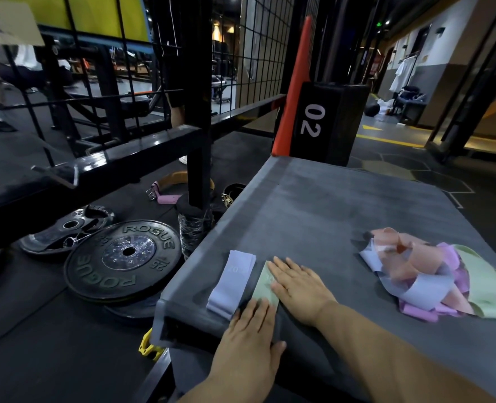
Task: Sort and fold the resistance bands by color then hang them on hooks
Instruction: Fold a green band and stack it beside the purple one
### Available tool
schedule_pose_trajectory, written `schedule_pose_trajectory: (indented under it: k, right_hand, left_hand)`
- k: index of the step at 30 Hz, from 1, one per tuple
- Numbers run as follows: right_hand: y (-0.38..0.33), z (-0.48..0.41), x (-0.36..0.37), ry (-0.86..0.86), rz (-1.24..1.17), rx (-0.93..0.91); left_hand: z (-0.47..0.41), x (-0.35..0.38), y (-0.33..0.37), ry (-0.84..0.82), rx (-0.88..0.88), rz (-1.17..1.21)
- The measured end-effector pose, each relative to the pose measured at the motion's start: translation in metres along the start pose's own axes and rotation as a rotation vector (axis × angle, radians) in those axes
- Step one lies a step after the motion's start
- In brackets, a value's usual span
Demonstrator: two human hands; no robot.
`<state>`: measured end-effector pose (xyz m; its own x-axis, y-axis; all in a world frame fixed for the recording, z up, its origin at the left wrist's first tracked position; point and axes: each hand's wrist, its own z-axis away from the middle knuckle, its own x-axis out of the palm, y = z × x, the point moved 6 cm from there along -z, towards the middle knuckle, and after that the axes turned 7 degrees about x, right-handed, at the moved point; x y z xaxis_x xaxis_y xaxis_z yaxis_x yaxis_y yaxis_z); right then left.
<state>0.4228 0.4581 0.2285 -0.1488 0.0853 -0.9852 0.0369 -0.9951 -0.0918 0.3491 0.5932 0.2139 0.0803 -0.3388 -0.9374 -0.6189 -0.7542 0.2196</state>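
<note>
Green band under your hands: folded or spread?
Folded: green band lies as a flat narrow strip under left hand and right hand.

One wide-angle camera, worn on the person's head, looks forward and down over the near corner of a grey desk (342, 205). The left hand (249, 335) and right hand (299, 283) sit close beneath the lens. The frame tilts, catching a weight plate (124, 257) on the floor (37, 330) at left and a corridor (392, 132) at upper right.
</note>
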Motion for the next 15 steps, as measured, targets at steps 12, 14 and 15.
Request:
schedule_pose_trajectory:
  k: [12,14,15]
  right_hand:
    - [0.0004,0.0,0.0001,0.003,0.007,0.011]
    - [0.0002,0.0007,0.0004,0.006,0.005,0.013]
    - [0.0003,0.0005,0.0009,0.008,0.004,0.014]
  left_hand:
    - [-0.0007,-0.0029,0.0038,-0.042,0.001,-0.009]
    - [-0.0003,-0.0016,0.0043,-0.083,-0.006,-0.013]
    - [-0.0002,-0.0006,0.0045,-0.106,-0.003,-0.012]
